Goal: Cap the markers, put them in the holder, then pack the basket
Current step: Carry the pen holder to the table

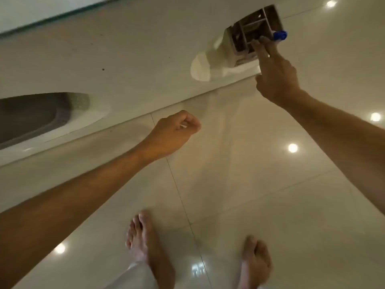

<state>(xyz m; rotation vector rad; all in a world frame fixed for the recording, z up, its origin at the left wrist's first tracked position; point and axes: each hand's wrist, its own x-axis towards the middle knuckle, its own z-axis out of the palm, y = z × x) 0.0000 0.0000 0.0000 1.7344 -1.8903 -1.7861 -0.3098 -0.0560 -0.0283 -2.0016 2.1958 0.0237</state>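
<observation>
A compartmented holder [253, 28] stands on the white table [125, 49] at the upper right, blurred by motion. A marker with a blue cap [280, 35] sticks out at the holder's right edge. My right hand [275, 74] reaches to the holder with its fingers stretched out. The fingertips touch the holder's near edge beside the marker, and the thumb is held apart; whether the fingers grip the marker is unclear. My left hand [177, 132] hovers by the table's front edge, curled into a loose fist. A dark grey basket [35, 115] lies on the table at the left.
The table's front edge runs diagonally from lower left to upper right. Below it is a glossy tiled floor [250, 195] with lamp reflections, and my bare feet [143, 243] stand on it. A wall strip borders the table's far side at the top left.
</observation>
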